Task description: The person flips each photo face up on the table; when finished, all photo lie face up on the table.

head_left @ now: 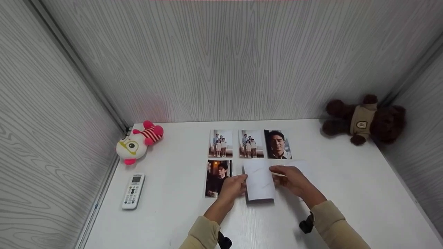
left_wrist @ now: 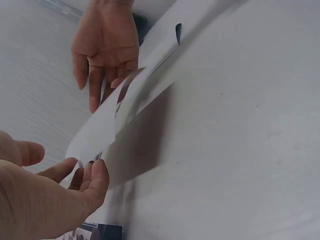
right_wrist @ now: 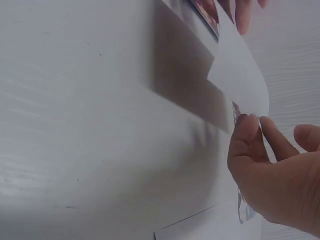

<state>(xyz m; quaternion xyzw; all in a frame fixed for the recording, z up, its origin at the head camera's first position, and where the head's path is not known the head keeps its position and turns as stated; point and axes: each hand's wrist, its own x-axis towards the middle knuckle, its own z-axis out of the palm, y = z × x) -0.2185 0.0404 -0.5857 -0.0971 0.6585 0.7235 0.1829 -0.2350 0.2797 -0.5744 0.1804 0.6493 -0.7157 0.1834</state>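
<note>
A photo print [head_left: 259,180], its blank white back turned up, is held slightly raised over the table and casts a shadow on it. My left hand [head_left: 232,189] pinches its left edge between fingers and thumb. At the opposite edge, my right hand [head_left: 292,180] pinches the same print. In the left wrist view the sheet [left_wrist: 95,132] bows between both hands. Left of it lies a portrait photo of a person in dark clothes [head_left: 215,176], partly behind my left hand. Another white sheet [head_left: 300,166] lies under my right hand, mostly hidden.
Behind are two family photos [head_left: 220,143] [head_left: 251,143] and a close-up portrait [head_left: 278,144] in a row. A remote control [head_left: 133,191] and a pink-and-white plush toy [head_left: 138,143] lie at left. A brown teddy bear [head_left: 363,119] lies at the back right, by the wall panels.
</note>
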